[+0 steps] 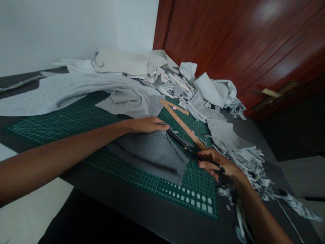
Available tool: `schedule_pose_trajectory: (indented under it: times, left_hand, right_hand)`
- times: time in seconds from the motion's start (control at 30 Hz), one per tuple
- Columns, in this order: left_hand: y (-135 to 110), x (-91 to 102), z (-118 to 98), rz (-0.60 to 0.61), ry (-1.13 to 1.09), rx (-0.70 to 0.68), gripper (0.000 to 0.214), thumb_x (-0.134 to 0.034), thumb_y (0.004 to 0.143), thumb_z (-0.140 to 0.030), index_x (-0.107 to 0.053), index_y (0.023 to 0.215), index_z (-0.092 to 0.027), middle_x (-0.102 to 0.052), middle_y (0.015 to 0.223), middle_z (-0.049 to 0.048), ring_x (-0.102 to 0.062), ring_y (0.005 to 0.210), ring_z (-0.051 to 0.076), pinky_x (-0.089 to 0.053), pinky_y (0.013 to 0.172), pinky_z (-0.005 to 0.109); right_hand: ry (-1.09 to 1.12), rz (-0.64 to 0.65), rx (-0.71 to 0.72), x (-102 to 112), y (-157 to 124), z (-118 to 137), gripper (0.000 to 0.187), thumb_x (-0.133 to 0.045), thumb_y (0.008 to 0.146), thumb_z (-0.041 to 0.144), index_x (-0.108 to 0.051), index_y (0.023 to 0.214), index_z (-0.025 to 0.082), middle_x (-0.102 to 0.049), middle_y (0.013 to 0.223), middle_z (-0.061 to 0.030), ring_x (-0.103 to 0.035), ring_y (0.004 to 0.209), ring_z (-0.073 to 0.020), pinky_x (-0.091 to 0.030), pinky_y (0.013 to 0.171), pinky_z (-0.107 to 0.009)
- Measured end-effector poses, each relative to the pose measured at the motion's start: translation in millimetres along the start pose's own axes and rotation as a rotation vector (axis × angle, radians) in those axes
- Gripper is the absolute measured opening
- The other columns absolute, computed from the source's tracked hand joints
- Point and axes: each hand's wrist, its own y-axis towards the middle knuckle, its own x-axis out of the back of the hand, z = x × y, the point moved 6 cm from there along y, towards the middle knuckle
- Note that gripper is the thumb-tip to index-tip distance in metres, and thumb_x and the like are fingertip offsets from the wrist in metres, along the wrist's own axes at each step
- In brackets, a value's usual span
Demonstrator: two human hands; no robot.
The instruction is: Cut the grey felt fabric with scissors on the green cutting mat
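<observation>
My left hand (149, 124) pinches the upper edge of a dark grey piece of fabric (154, 152), thumb on top. The cloth lies partly folded on a green cutting mat (122, 173). Black-handled scissors (186, 146) are gripped in my right hand (215, 162), fingers through the handles. Their blades point up and left to the fabric's edge, close to my left thumb; whether they are fully closed I cannot tell. Just beyond the scissors lies a wooden ruler (181, 122), its near end by my right hand.
Light grey fabric (129, 101) and a long pale cloth (66, 89) lie behind my left arm. Heaped scraps (177, 84) run along the back. More offcuts (254, 169) cover the right side of the dark table (114, 200). A wooden door (228, 40) stands behind.
</observation>
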Motion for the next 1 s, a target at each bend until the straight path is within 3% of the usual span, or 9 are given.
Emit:
schedule_pose_trajectory:
  times: [0.73, 1.0]
  left_hand:
    - [-1.0, -1.2, -2.4, -0.001, -0.066, 0.004, 0.036, -0.055, 0.088, -0.044, -0.075, 0.094, -0.014, -0.073, 0.089, 0.0043, -0.061, 0.086, 0.017, -0.043, 0.078, 0.023]
    - [0.4, -3.1, -0.4, -0.012, -0.15, -0.003, 0.042, -0.052, 0.091, -0.046, -0.076, 0.098, -0.013, -0.074, 0.09, 0.0078, -0.063, 0.085, 0.019, -0.045, 0.075, 0.025]
  right_hand:
    - [-0.041, -0.026, 0.011, 0.6, -0.8, 1.4, 0.049, -0.074, 0.078, 0.06, -0.047, 0.072, 0.019, -0.045, 0.046, 0.0104, -0.038, 0.031, -0.0038, -0.031, 0.032, -0.015]
    - [-0.026, 0.062, 0.036, -2.5, -2.0, 7.0, 0.064, -0.071, 0.068, 0.077, -0.054, 0.083, 0.017, -0.046, 0.045, 0.0099, -0.035, 0.032, -0.004, -0.029, 0.034, -0.017]
